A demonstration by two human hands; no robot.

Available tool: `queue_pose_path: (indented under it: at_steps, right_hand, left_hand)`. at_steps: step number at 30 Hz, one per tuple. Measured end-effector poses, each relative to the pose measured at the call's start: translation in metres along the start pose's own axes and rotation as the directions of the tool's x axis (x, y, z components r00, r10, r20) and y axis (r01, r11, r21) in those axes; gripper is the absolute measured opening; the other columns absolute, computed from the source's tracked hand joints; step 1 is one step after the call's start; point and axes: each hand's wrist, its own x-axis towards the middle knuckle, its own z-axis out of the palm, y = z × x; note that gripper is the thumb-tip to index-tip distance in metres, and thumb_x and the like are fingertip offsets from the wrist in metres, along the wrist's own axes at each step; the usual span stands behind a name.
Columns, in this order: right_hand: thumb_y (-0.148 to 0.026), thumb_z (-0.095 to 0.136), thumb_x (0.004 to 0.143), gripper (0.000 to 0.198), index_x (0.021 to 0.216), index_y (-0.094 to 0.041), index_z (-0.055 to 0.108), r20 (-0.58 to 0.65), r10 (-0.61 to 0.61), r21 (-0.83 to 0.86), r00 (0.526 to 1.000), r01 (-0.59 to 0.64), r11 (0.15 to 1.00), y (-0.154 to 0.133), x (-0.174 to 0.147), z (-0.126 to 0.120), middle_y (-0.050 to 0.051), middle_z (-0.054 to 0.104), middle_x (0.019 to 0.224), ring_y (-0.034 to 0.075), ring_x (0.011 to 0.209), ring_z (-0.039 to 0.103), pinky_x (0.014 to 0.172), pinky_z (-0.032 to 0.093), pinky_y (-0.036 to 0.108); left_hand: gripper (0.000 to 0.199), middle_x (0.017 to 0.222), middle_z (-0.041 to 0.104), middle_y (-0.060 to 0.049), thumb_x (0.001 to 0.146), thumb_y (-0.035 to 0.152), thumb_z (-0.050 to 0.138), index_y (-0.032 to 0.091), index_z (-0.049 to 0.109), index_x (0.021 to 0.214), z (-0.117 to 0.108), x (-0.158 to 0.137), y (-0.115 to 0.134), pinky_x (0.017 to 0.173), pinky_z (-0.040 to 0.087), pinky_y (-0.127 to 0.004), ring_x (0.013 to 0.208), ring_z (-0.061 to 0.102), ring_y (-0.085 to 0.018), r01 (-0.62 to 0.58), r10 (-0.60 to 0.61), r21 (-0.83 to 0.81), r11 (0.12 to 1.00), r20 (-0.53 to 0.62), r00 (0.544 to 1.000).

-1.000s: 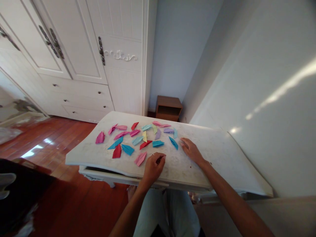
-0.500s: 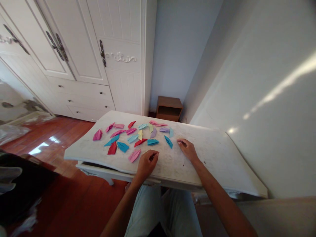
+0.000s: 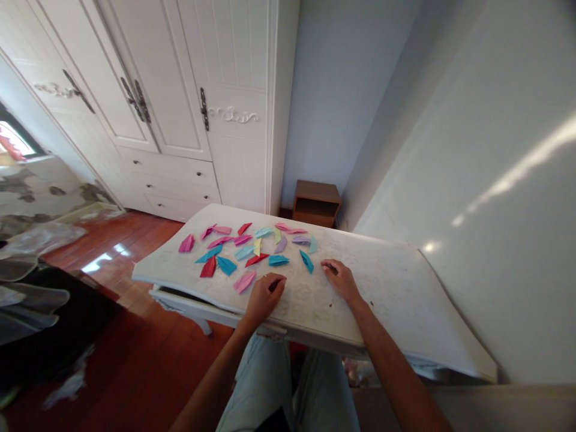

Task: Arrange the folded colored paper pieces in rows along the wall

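Note:
Many small folded paper pieces lie spread over the left half of a white table (image 3: 306,303). My left hand (image 3: 265,296) rests by the front edge, its fingers curled in with nothing visible in them. Just left of it lies a pale pink folded paper (image 3: 245,281). My right hand (image 3: 341,280) rests on the tabletop further right, also loosely closed, with no object showing. Nearest to that hand, on its left, is a blue folded paper (image 3: 306,261). A second blue folded paper (image 3: 278,260) and a red one (image 3: 257,260) lie beyond the left hand.
A white wardrobe (image 3: 238,150) stands behind the table, with a small brown cabinet (image 3: 317,191) in the corner. A pale glossy wall (image 3: 486,198) runs along the right. A drawer (image 3: 193,303) under the table's front left is slightly pulled out. Black material (image 3: 54,336) is on the left.
The camera view has swung a little to the left, so the room appears shifted right. Both hands and the folded papers keep nearly the same places on the table.

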Motion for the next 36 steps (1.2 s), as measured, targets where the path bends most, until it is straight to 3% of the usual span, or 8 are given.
queue_pose_path:
  at_steps: [19, 36]
  right_hand:
    - [-0.026, 0.05, 0.085, 0.026, 0.103, -0.023, 0.068, 0.059, -0.14, -0.117, 0.988, 0.147, 0.982, -0.006, -0.003, 0.003, 0.009, 0.068, 0.106, 0.025, 0.103, 0.058, 0.096, 0.045, 0.044]
    - [-0.024, 0.05, 0.083, 0.028, 0.104, -0.021, 0.067, 0.067, -0.151, -0.093, 0.986, 0.157, 0.983, -0.003, -0.006, 0.005, 0.011, 0.066, 0.11, 0.026, 0.107, 0.057, 0.099, 0.043, 0.045]
  left_hand:
    - [0.019, 0.085, 0.072, -0.005, 0.087, 0.026, 0.052, 0.018, 0.07, 0.087, -0.001, -0.001, 0.003, 0.069, 0.05, -0.028, 0.076, 0.065, -0.017, 0.011, -0.011, 0.002, 1.0, -0.007, 1.0]
    - [0.018, 0.083, 0.071, -0.004, 0.086, 0.024, 0.053, 0.018, 0.07, 0.087, 0.001, -0.002, 0.001, 0.066, 0.047, -0.026, 0.072, 0.063, -0.016, 0.009, -0.008, 0.063, 0.998, -0.02, 1.0]
